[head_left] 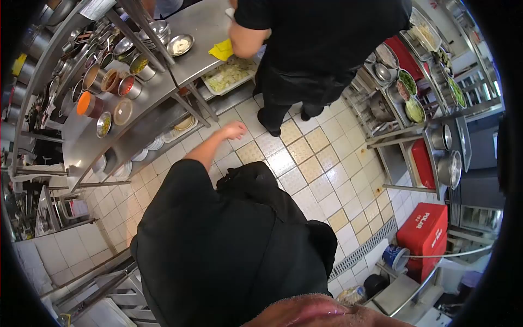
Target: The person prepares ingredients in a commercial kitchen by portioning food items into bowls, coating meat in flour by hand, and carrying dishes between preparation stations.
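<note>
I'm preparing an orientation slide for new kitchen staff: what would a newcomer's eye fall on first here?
Probably the red box marked POLAR at the lower right, a big block of bright colour near the floor grate. Next might come the yellow cloth near the top, on the steel counter beside a co-worker in black. Near the middle, the wearer's bare left hand shows against the tiled floor.

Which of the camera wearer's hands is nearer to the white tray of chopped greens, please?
Left, as far as visible: the left hand is apart from the white tray, below it in the picture. The right hand is out of view.
</note>
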### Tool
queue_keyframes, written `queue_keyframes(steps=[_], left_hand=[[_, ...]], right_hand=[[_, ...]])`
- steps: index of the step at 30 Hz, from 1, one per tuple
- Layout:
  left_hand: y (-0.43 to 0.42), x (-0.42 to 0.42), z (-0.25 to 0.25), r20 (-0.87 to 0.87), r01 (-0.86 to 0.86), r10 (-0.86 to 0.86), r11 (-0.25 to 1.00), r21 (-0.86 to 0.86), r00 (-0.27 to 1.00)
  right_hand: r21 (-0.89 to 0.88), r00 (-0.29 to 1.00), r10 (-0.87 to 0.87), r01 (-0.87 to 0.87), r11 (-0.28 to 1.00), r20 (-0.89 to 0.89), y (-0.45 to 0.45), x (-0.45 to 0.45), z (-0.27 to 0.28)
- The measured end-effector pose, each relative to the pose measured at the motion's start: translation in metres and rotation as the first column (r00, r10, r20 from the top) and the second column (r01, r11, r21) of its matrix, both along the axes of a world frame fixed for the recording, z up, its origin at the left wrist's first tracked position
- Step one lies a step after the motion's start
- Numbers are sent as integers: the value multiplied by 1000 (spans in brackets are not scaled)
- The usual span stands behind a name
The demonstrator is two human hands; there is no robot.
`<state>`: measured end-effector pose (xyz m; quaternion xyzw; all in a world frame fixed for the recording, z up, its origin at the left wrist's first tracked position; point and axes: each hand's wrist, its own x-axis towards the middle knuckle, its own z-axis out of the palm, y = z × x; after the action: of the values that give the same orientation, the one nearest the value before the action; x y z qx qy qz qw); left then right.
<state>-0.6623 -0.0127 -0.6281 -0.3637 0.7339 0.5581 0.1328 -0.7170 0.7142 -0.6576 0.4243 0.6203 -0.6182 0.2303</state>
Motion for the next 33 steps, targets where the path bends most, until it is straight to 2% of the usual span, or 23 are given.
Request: queue_keyframes(steps=[1,2,3,4,5,6,7,8,10,11,12,13,15,16,19,20,23,27,29,30,33], left_hand=[[-23,15,24,70,-165,160,985,60,985],[-58,26,25,10,-229,230,971,-65,973],[-98,32,29,-63,-373,369,925,-66,927],[-135,34,45,-201,-446,422,891,-87,884],[-164,27,73,-312,-594,537,795,-124,784],[-192,21,101,-333,-711,655,700,-69,678],[-222,24,122,-420,-747,661,662,-63,621],[-267,21,125,-438,-731,607,652,-201,663],[-320,7,148,-475,-771,615,572,-281,629],[-363,7,142,-445,-686,522,543,-484,727],[-386,3,145,-442,-647,484,446,-619,755],[-404,-1,150,-428,-591,447,337,-733,785],[-448,-2,147,-339,-459,436,207,-864,834],[-464,-1,142,-285,-378,430,146,-914,856],[-468,1,156,-80,-260,423,387,-885,903],[-486,2,123,-39,-201,329,475,-857,944],[-412,-5,123,382,169,185,669,-724,906],[-390,4,104,321,186,221,474,-861,921],[-388,12,97,259,177,182,375,-910,949],[-389,15,94,272,198,157,374,-906,949],[-385,21,94,280,217,78,450,-866,957]], right_hand=[[23,1000,19,-19,1000,1,0,-14,4],[51,999,32,-32,998,6,-2,-26,9],[87,999,46,-47,995,10,-6,-39,15],[132,998,60,-61,989,13,-13,-52,21],[154,997,74,-74,985,5,-21,-65,29],[191,997,77,-74,979,-8,-32,-75,35],[-97,993,-2,-9,995,-117,7,-91,-7],[-39,990,3,-9,999,-139,-18,-101,16],[7,994,-6,7,1000,-111,-48,-119,38],[-3,998,-22,22,1000,-66,-58,-128,44],[-66,997,21,-26,997,-79,-57,-134,37],[-19,997,22,-23,1000,-69,-74,-138,40],[90,999,14,-10,996,-44,-103,-137,58],[62,995,65,-61,996,-75,-103,-137,55],[118,990,106,-94,988,-93,-131,-134,72],[142,989,118,-104,984,-92,-142,-135,78],[186,980,177,-159,970,-85,-168,-129,88],[262,923,384,-367,893,-18,-190,-142,104],[212,937,340,-316,925,-83,-203,-146,108],[212,900,421,-393,895,-109,-205,-150,108],[151,893,422,-401,903,-153,-224,-164,103]])
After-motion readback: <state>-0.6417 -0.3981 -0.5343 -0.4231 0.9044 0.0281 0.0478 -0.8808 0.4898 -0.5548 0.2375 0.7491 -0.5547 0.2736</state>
